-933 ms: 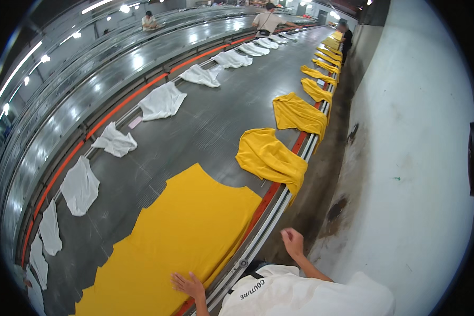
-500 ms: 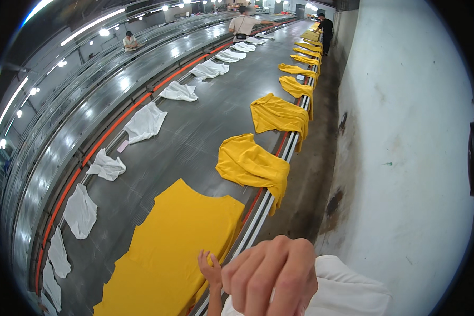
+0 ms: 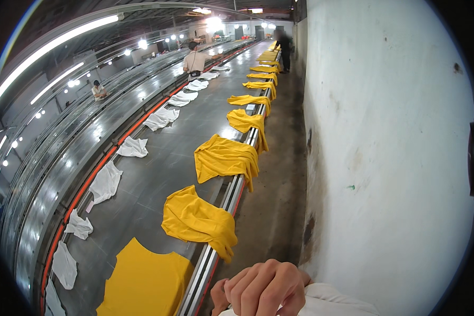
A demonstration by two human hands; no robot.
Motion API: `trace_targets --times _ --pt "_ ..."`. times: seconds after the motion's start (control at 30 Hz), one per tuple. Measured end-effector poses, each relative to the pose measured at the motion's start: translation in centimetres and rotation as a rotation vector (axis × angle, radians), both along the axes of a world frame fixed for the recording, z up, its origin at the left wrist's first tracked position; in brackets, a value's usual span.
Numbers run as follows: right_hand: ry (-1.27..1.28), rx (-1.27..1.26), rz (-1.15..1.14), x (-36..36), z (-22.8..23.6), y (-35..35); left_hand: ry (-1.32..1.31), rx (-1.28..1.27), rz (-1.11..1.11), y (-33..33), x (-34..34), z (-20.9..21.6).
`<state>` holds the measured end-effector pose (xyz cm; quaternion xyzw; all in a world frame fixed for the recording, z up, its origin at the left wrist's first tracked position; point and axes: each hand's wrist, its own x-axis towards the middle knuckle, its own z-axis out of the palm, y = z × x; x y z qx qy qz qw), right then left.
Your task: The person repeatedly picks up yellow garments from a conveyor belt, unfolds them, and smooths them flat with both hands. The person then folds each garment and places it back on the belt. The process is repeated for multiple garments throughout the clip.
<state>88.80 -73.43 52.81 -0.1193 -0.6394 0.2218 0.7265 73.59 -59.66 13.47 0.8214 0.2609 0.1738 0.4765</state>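
The yellow cloth [image 3: 145,282] lies flat on the dark surface [image 3: 142,210] in the head view, at the near end, its lower part cut off by the frame. The left hand [image 3: 219,296] has come off it: earlier it was spread on the cloth, now it is beside the right hand [image 3: 266,289], beyond the metal rail [image 3: 204,268]. So the cloth lies unheld. The camera has also tilted up, putting the cloth lower in the picture.

The right hand is close to the camera, fingers curled together in a loose fist, nothing seen in it. It partly hides the left hand, so I cannot tell whether those fingers are apart or together.

Counted: one flat cloth; seven crumpled yellow pieces [image 3: 200,218] draped along the right edge, with more too small to count further off; about ten white pieces [image 3: 106,183] along the left edge; one pink card [image 3: 89,206]; one small pale box [image 3: 250,107]; three other people [image 3: 195,62].
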Motion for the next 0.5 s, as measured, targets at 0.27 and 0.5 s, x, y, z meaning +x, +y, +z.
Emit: trace_targets --times 0.27,0.5 --pt "-0.007 -0.003 0.094 6.7 1.1 -4.0 0.03 0.028 -0.169 -3.9 9.4 3.4" --pt "-0.101 -0.026 0.087 11.4 2.4 -3.2 0.023 -0.029 -0.116 -4.2 14.4 3.2"
